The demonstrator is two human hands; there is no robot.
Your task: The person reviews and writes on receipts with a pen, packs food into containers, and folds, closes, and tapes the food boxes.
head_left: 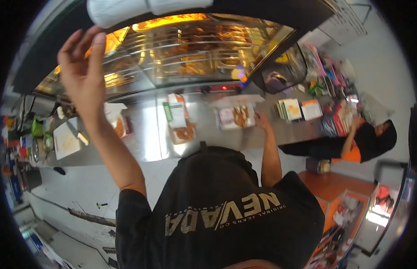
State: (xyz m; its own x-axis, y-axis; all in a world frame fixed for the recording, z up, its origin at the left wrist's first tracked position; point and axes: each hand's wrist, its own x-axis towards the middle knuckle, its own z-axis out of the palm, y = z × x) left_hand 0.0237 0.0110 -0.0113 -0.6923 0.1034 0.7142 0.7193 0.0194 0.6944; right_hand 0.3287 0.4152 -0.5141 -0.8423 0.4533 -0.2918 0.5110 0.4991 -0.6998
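Note:
My left hand (85,67) is raised in front of the lit glass food warmer (190,54), its fingers apart and nothing visible in them, close below white rolls (118,10) on top. My right hand (261,121) is at the right side of an open white box (222,123) holding fried food (240,117); whether its fingers grip the edge is too small to tell. Another open box (176,134) with fried food stands left of it, its orange and green lid (174,110) folded back. Behind my left forearm, a third box (121,125) is partly hidden.
A white cutting board (67,139) with a knife (82,138) lies on the steel counter (150,143) at left. Flat cartons (311,110) rest at right, near a person in black and orange (370,141). An orange-topped cabinet (327,179) stands behind, at right.

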